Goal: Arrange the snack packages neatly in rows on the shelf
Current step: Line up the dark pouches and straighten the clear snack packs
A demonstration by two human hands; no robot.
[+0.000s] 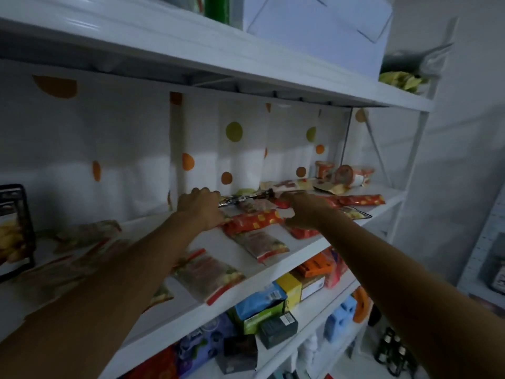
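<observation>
Flat snack packages lie scattered on the white shelf [276, 272]. Both my hands reach to the back of it. My left hand [200, 209] is curled over the left end of a package [254, 205] lying crosswise near the back. My right hand [307, 210] grips the same package's right end, thumb spread low. A red package with yellow spots [252, 224] lies just in front of my hands, a clear one with a red edge [261, 243] in front of that. Another clear package [210, 274] sits near the shelf's front edge.
Tall white rolls with orange and green dots [235, 149] stand along the back. Red packages [360, 200] and small cups [323, 169] fill the right end. A dark-framed box [15, 231] stands at the left. Boxes and bags [262, 305] crowd the shelf below.
</observation>
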